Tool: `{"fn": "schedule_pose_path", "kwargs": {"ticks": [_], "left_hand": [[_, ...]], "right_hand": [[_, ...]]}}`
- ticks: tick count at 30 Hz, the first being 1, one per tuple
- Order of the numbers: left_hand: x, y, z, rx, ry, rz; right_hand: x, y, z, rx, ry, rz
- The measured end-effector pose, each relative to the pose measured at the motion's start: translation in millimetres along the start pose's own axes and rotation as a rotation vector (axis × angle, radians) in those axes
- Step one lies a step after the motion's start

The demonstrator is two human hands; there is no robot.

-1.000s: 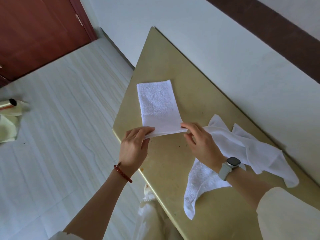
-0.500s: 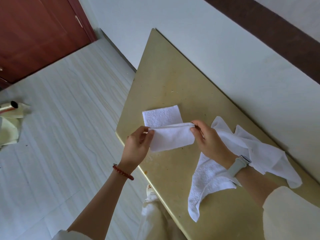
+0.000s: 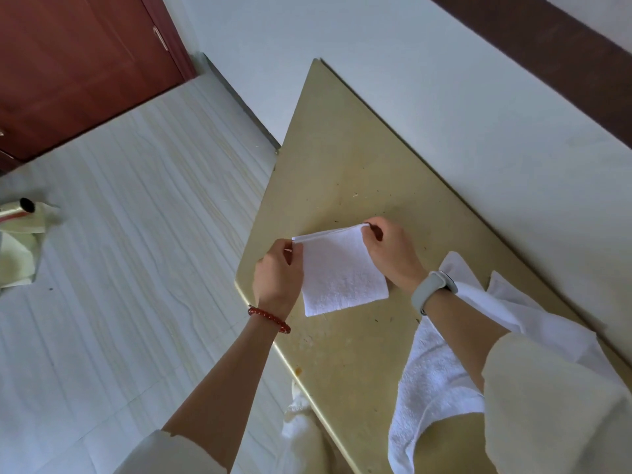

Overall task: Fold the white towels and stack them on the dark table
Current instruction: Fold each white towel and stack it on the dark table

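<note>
A small white towel point(image 3: 342, 271), folded into a near square, lies on the olive-tan table point(image 3: 342, 159) near its left edge. My left hand point(image 3: 277, 271) pinches its far left corner. My right hand point(image 3: 390, 251) pinches the far right corner, where the folded layers meet along the far edge. More white towels point(image 3: 434, 378), unfolded and crumpled, lie to the right under my right forearm, reaching toward the wall.
The table runs along a white wall point(image 3: 444, 97) on its right. To the left is pale striped floor point(image 3: 119, 268) with a red-brown door point(image 3: 68, 63) beyond. A pale object with a dark tip point(image 3: 20, 213) sits at the far left on the floor.
The long folded towel has been folded in half: both hands carried the near end forward over the far half and now pinch the far corners.
</note>
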State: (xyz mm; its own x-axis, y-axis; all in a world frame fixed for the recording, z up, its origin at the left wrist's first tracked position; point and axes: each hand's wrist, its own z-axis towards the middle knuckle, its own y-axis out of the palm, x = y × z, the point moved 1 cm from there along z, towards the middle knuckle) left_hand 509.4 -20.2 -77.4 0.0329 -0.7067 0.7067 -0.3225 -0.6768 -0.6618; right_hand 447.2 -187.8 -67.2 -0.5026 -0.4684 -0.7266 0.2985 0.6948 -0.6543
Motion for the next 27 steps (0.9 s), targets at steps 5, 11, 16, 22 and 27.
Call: {"fn": "schedule_pose_path", "kwargs": {"ticks": [5,11,16,22,27], "left_hand": [[0,1,8,-0.019,-0.016,0.075],[6,5,12,-0.018,-0.044,0.235],[10,8,10,0.033,-0.009,0.419],[2,12,9,0.173,0.097,0.442],[-7,20,11,0.302,0.238,0.433]], "right_hand": [[3,10,7,0.021,0.015,-0.093],[6,17,7,0.082,-0.025,-0.201],[5,24,4,0.126,-0.066,-0.348],[-10,23,-16,0.395,-0.381,-0.574],[8,46,-38,0.041,-0.595,-0.726]]}}
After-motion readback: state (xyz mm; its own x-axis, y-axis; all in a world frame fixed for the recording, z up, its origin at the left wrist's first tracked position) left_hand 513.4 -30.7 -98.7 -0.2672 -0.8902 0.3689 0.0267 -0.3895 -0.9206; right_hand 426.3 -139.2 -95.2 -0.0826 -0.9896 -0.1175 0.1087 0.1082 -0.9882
